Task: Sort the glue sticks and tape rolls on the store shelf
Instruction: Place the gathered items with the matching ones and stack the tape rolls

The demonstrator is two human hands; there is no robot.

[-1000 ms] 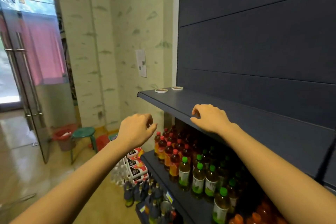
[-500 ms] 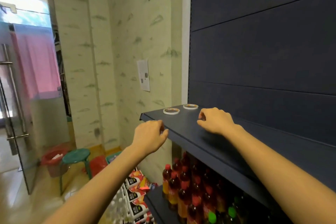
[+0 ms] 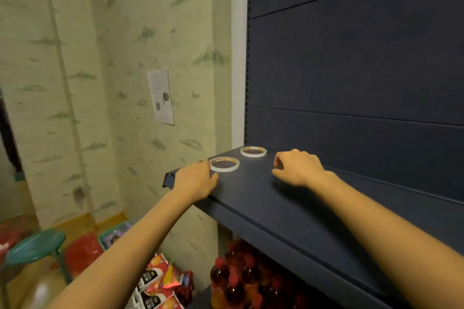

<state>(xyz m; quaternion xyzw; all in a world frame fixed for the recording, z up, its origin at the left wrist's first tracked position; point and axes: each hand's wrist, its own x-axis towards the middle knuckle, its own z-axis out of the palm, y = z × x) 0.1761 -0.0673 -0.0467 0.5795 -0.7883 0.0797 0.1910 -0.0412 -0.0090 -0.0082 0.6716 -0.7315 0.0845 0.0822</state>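
Note:
Two white tape rolls lie flat at the left end of the dark blue shelf (image 3: 263,198). The nearer tape roll (image 3: 224,170) is by the front corner, and the farther tape roll (image 3: 253,155) sits close to the back panel. My left hand (image 3: 194,179) rests on the shelf's front left corner, its fingertips right at the left edge of the nearer roll; I cannot tell whether they touch it. My right hand (image 3: 298,169) sits on the shelf just right of the farther roll with loosely curled fingers, holding nothing. No glue sticks are in view.
Below the shelf stand several red drink bottles (image 3: 236,281), with snack packs (image 3: 160,278) to their left. A green stool (image 3: 35,246), a red bag (image 3: 80,251) and a small basket (image 3: 113,233) are on the floor by the wall. The dark back panel rises behind the shelf.
Both hands have moved forward and left along the shelf toward the tape rolls. My left hand has come up from below the shelf edge onto its corner, and the view has closed in.

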